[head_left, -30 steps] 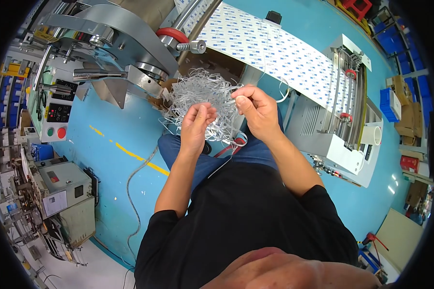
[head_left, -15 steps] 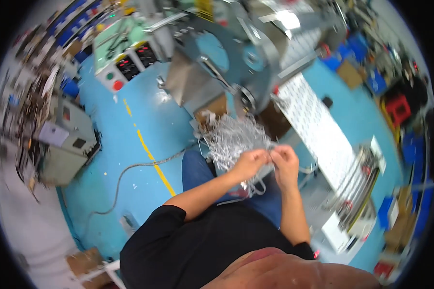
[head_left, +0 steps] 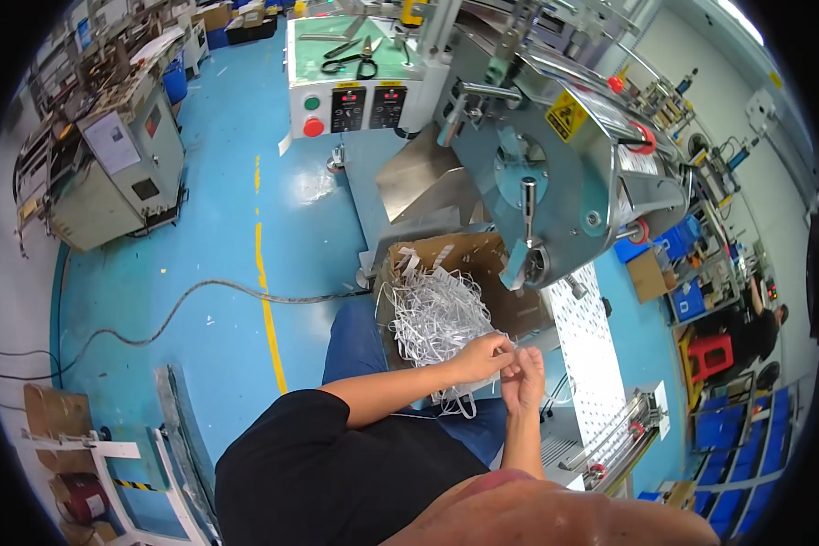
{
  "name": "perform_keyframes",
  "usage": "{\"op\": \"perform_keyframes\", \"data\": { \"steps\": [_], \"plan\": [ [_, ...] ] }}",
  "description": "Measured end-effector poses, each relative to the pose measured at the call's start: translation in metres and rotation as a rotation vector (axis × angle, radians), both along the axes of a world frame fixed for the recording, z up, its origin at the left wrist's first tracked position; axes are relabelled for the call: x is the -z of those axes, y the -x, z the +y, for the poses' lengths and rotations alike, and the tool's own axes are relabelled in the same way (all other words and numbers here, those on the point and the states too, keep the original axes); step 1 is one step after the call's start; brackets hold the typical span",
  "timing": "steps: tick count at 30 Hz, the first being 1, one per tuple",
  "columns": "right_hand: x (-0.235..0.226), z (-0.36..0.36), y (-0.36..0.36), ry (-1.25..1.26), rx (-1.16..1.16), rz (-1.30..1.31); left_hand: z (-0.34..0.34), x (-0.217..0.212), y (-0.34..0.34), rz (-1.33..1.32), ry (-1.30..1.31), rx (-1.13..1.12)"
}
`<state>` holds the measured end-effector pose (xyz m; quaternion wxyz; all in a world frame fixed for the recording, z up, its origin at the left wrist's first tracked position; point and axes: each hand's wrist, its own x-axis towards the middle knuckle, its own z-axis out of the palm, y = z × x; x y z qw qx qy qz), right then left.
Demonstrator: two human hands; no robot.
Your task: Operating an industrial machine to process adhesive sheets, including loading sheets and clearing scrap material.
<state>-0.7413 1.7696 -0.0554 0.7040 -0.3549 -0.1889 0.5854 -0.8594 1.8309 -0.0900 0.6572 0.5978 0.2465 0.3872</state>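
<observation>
1. Left hand (head_left: 482,357) closed in a pinch at the lower right edge of a tangle of white paper strips (head_left: 438,316), fingertips on a thin strand.
2. Right hand (head_left: 524,380) just beside the left, touching it, fingers curled and pinched at the same spot; too small to tell exactly which strand sits between them.
3. Tangle of white paper strips piled in and over an open cardboard box (head_left: 468,259), spilling down toward the lap, a few loose loops hanging below the hands.
4. Cardboard box standing on the blue floor (head_left: 218,273) directly under the chute of a grey metal machine (head_left: 555,155), against the knee in blue trousers (head_left: 359,341).
5. Perforated white panel (head_left: 587,350) running away to the right of the box, close beside the right hand.
6. Control panel with green and red buttons (head_left: 312,116) on the machine's front; scissors (head_left: 355,62) lying on the green top above it.
7. Grey cable (head_left: 191,296) snaking across the floor to the left, crossing a yellow line (head_left: 266,300).
8. Another person in dark clothes (head_left: 759,332) seated far right beside a red stool (head_left: 711,353).
</observation>
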Motion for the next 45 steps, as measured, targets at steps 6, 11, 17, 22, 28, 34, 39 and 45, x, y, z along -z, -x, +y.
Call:
{"op": "perform_keyframes", "data": {
  "steps": [6, 11, 17, 22, 28, 34, 39, 45],
  "plan": [
    [0.008, 0.006, 0.014, 0.029, 0.019, -0.199, 0.006, -0.006, 0.018, 0.118, -0.147, -0.087],
    [0.008, 0.004, 0.020, 0.035, 0.107, -0.297, 0.005, -0.004, 0.024, 0.127, -0.107, -0.124],
    [-0.012, 0.000, 0.026, 0.078, 0.272, -0.389, 0.012, -0.003, 0.022, -0.073, 0.159, -0.052],
    [-0.014, 0.006, 0.029, 0.083, 0.196, -1.033, 0.018, -0.012, 0.024, -0.110, 0.190, 0.018],
    [-0.015, -0.004, 0.013, -0.125, 0.352, -1.586, 0.031, -0.029, 0.031, 0.296, 0.118, 0.224],
    [-0.006, -0.017, 0.000, -0.044, 0.372, -1.557, 0.024, -0.033, 0.025, 0.212, 0.243, 0.366],
    [-0.004, -0.018, -0.012, 0.066, 0.291, -1.279, 0.021, -0.038, 0.020, 0.186, 0.291, 0.232],
    [-0.004, -0.016, -0.023, 0.025, 0.242, -0.580, 0.022, -0.032, 0.015, 0.144, 0.337, 0.147]
  ]
}}
